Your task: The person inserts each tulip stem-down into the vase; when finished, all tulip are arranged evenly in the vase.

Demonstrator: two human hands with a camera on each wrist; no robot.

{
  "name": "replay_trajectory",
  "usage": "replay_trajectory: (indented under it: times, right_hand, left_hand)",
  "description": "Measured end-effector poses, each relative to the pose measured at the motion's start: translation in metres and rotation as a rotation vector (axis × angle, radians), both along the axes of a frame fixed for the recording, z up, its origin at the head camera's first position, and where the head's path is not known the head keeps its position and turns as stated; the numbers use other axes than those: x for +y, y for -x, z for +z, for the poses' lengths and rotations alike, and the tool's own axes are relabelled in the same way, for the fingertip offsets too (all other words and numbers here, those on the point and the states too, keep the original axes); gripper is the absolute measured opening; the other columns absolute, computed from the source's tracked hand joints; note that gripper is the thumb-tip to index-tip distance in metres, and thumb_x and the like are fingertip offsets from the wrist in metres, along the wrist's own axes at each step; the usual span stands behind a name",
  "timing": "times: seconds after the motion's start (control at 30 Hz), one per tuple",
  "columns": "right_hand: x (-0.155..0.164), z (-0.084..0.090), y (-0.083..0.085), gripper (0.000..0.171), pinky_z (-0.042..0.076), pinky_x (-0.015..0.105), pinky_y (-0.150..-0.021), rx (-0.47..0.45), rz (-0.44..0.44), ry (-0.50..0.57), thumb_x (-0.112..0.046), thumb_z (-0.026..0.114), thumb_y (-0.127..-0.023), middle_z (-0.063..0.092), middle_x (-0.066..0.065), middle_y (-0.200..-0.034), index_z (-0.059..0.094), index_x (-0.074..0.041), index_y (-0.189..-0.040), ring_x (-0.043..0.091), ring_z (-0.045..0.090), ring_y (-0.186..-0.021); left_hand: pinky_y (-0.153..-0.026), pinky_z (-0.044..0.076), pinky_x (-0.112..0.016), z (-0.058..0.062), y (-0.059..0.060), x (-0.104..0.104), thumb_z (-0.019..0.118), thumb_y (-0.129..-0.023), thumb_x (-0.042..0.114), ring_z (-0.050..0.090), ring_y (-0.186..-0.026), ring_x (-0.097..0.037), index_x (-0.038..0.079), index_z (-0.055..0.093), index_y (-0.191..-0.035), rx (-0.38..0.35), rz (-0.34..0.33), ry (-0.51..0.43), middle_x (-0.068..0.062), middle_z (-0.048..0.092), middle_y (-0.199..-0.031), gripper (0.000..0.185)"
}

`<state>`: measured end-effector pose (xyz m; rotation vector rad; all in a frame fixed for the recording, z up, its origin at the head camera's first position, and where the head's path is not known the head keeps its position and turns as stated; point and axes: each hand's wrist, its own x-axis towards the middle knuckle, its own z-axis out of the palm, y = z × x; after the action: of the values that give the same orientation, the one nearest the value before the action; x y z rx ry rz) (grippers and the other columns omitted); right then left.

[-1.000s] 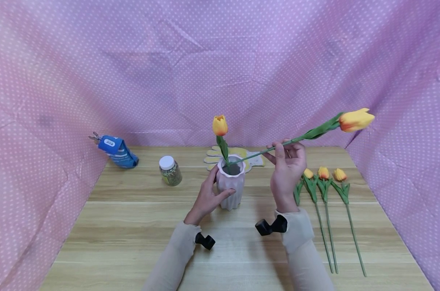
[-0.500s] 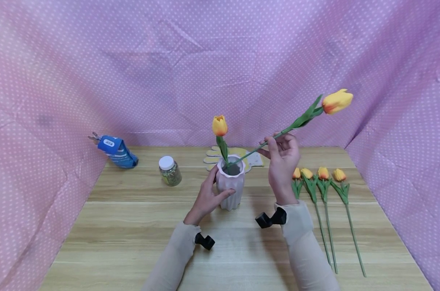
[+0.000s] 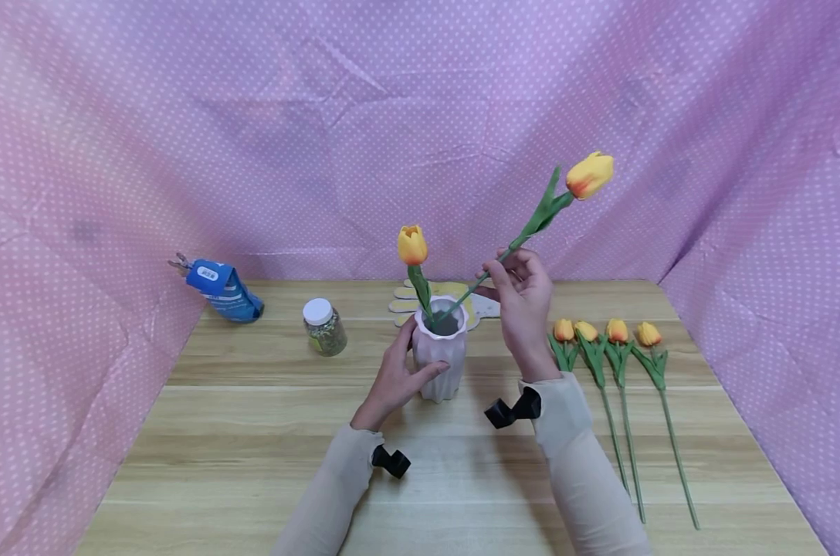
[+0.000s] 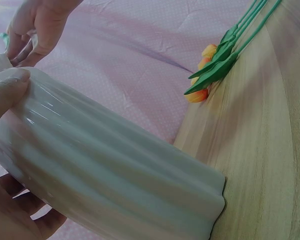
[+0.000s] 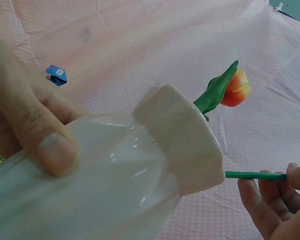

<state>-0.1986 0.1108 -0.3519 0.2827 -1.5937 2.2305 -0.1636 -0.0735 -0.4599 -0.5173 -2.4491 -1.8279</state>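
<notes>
Pinched in the right hand [image 3: 523, 297] was a tulip [image 3: 590, 174] stem, its foot set in the vase [image 3: 441, 357] mouth, bloom tilted up to the right. Curled round the vase's side was the left hand [image 3: 394, 376], on the table [image 3: 253, 432].

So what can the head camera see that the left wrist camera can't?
Only the head view shows the blue packet, the jar, the glove and both tulip blooms at the vase. Only the left wrist view shows the vase's ribbed side up close. Both show the left hand gripping the vase, the right hand, and the spare tulips lying on the table.
</notes>
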Motion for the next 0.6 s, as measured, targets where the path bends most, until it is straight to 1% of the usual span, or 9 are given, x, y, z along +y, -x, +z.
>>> replay_trajectory:
  times: [0.17,0.23,0.33,0.4,0.47,0.53,0.6]
  right_hand:
    - [-0.0005,0.0015,0.0017,0.013,0.062,0.031,-0.066,-0.02,0.038,-0.046,-0.004,0.062,-0.092,0.065,-0.002,-0.088,0.056,-0.01,-0.102,0.011,0.069,-0.078]
    - [-0.0005,0.0021,0.0027,0.014,0.062,0.032,-0.066,-0.02,0.046,-0.06,-0.004,0.062,-0.092,0.065,-0.002,-0.087,0.056,-0.012,-0.101,0.011,0.069,-0.077]
    - [-0.0004,0.0034,0.0039,0.014,0.062,0.03,-0.065,-0.012,0.061,-0.072,-0.003,0.061,-0.092,0.065,-0.003,-0.086,0.056,-0.013,-0.101,0.008,0.069,-0.077]
    - [-0.0003,0.0042,0.0046,0.014,0.062,0.029,-0.065,-0.009,0.069,-0.077,-0.002,0.061,-0.092,0.065,-0.003,-0.086,0.056,-0.011,-0.101,0.007,0.069,-0.077]
    - [-0.0001,0.0047,0.0051,0.013,0.062,0.028,-0.064,-0.007,0.078,-0.078,-0.002,0.06,-0.092,0.065,-0.003,-0.086,0.054,-0.003,-0.104,0.006,0.069,-0.077]
    - [0.0,0.0047,0.0055,0.021,0.062,0.027,-0.064,-0.006,0.083,-0.081,-0.002,0.06,-0.093,0.065,-0.004,-0.086,0.05,0.008,-0.108,0.006,0.069,-0.077]
    - [0.0,0.0046,0.006,0.031,0.061,0.026,-0.064,-0.004,0.085,-0.085,-0.002,0.06,-0.093,0.065,-0.004,-0.086,0.045,0.016,-0.113,0.006,0.069,-0.077]
  left_hand:
    - [-0.116,0.035,-0.054,-0.0005,0.0004,0.0,0.076,-0.083,0.027,0.04,-0.141,-0.025,0.023,0.025,-0.152,-0.014,0.005,0.004,-0.001,0.04,-0.152,0.086]
    - [-0.116,0.035,-0.054,-0.0004,0.0005,0.0,0.076,-0.083,0.028,0.039,-0.142,-0.025,0.023,0.025,-0.152,-0.018,0.006,0.007,-0.001,0.04,-0.153,0.086]
    - [-0.116,0.034,-0.054,0.0002,0.0002,0.0001,0.076,-0.083,0.029,0.038,-0.143,-0.025,0.024,0.025,-0.152,-0.022,0.008,0.008,-0.001,0.039,-0.153,0.086]
    - [-0.116,0.034,-0.054,0.0005,0.0,0.0002,0.076,-0.083,0.029,0.038,-0.143,-0.025,0.024,0.024,-0.152,-0.025,0.01,0.008,0.0,0.039,-0.153,0.086]
    - [-0.116,0.034,-0.054,0.0006,0.0,0.0003,0.076,-0.083,0.029,0.039,-0.142,-0.025,0.024,0.024,-0.152,-0.027,0.013,0.01,0.0,0.039,-0.153,0.086]
    - [-0.116,0.035,-0.053,0.0004,0.0,0.0004,0.076,-0.083,0.029,0.039,-0.142,-0.024,0.025,0.024,-0.152,-0.026,0.016,0.014,0.0,0.04,-0.153,0.086]
    - [-0.116,0.035,-0.053,0.0002,-0.0001,0.0005,0.076,-0.083,0.028,0.04,-0.142,-0.024,0.025,0.025,-0.152,-0.024,0.017,0.015,0.0,0.04,-0.152,0.086]
